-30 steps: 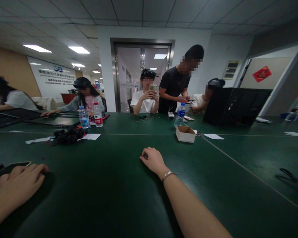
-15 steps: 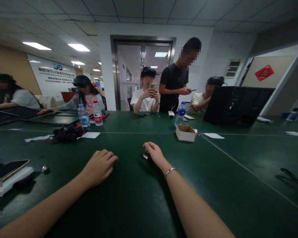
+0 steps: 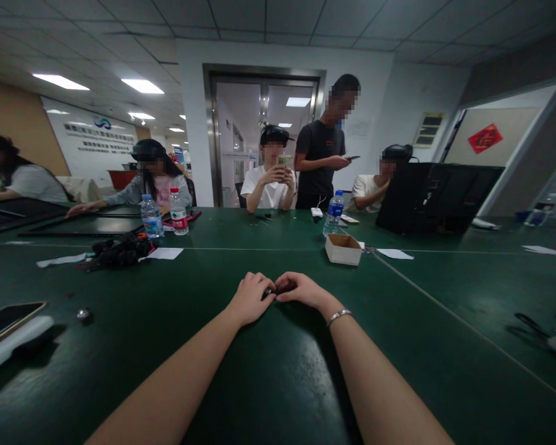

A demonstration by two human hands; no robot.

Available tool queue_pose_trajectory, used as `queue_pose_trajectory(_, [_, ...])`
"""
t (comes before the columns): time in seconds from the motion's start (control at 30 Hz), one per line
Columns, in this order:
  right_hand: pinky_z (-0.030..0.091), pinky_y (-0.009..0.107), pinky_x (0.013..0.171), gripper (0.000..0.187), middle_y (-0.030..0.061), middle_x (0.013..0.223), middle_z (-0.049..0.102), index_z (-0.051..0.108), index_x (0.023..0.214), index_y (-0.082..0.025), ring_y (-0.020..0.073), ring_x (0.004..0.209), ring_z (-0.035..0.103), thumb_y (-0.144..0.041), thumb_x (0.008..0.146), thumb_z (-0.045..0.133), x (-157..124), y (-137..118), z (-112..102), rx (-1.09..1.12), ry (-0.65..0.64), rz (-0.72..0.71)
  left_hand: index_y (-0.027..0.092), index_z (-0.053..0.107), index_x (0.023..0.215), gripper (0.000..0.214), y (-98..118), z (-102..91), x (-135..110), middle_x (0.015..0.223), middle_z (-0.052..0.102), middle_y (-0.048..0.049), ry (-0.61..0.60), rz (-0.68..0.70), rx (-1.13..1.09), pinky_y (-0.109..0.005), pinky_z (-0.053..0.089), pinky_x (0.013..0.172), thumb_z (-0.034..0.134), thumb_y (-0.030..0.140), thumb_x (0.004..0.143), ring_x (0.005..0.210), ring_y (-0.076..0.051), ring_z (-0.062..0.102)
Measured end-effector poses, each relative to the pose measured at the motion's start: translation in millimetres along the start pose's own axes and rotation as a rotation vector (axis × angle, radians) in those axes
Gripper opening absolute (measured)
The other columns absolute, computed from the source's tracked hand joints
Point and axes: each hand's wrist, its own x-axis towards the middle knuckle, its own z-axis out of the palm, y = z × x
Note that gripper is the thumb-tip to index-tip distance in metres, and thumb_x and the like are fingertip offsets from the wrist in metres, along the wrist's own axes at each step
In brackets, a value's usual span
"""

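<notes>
My left hand (image 3: 252, 296) and my right hand (image 3: 303, 289) meet on the green table (image 3: 278, 371) in front of me, fingertips touching. Between the fingertips lies a small metal part (image 3: 271, 292), mostly covered, and both hands are curled and pinched on it. A bracelet circles my right wrist. At the left, a small round metal piece (image 3: 83, 314) lies apart from my hands.
A phone (image 3: 13, 314) and a white object (image 3: 21, 332) lie at the left edge. A small cardboard box (image 3: 343, 248), water bottles (image 3: 151, 216), a black bundle (image 3: 118, 252) and papers sit further back. Several people sit or stand across the table; a black laptop (image 3: 435, 198) stands at the right.
My left hand has come from the far left to the middle of the table and joined my right hand at the small metal part. The round metal piece stays where the left hand was.
</notes>
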Motion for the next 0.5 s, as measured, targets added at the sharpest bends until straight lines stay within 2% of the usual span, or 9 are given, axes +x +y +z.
queue_pose_trajectory(0.1, [0.044,0.027,0.073,0.046,-0.0006,0.083,0.061,0.065,0.093,-0.016,0.0131,0.078,0.055,-0.022,0.050,0.080,-1.2,2.1,-5.5,-0.125,0.011,0.002,0.027,0.061,0.105,0.030,-4.5,-5.3,-3.3,0.109,0.055,-0.0069,-0.005,-0.029,0.008,-0.043,0.037,0.091,0.048,0.043,0.083,0.106,-0.026,0.046])
queue_pose_trajectory(0.23, [0.043,0.027,0.067,0.034,-0.0010,0.075,0.059,0.068,0.084,-0.016,0.0134,0.073,0.054,-0.024,0.053,0.078,-1.7,5.0,-5.4,-0.259,0.042,0.021,0.024,0.063,0.096,0.027,-9.4,-6.6,-1.7,0.100,0.057,-0.0059,-0.015,-0.043,-0.091,-0.037,0.041,0.087,0.048,0.042,0.083,0.098,-0.022,0.052])
queue_pose_trajectory(0.33, [0.042,0.026,0.065,0.030,-0.0009,0.072,0.059,0.066,0.080,-0.016,0.0132,0.070,0.053,-0.030,0.056,0.077,1.6,3.1,8.9,-0.267,0.225,-0.002,0.023,0.063,0.096,0.029,-12.6,-2.1,0.9,0.097,0.061,-0.0052,0.044,-0.092,-0.265,-0.035,0.044,0.084,0.046,0.044,0.084,0.091,-0.020,0.057])
queue_pose_trajectory(0.4, [0.043,0.026,0.067,0.027,-0.0006,0.075,0.061,0.064,0.081,-0.017,0.0133,0.071,0.054,-0.032,0.062,0.074,4.4,-0.3,21.0,-0.279,0.316,-0.066,0.022,0.060,0.099,0.030,-16.1,1.6,3.1,0.095,0.063,-0.0050,0.093,-0.148,-0.427,-0.034,0.045,0.082,0.043,0.043,0.085,0.087,-0.019,0.059])
queue_pose_trajectory(0.5, [0.043,0.028,0.072,0.021,-0.0001,0.083,0.064,0.063,0.088,-0.020,0.0139,0.077,0.057,-0.035,0.073,0.064,7.6,-4.2,34.1,-0.307,0.312,-0.176,0.019,0.056,0.102,0.028,-22.3,5.3,7.6,0.092,0.064,-0.0061,0.172,-0.256,-0.649,-0.032,0.048,0.078,0.042,0.039,0.086,0.083,-0.017,0.062])
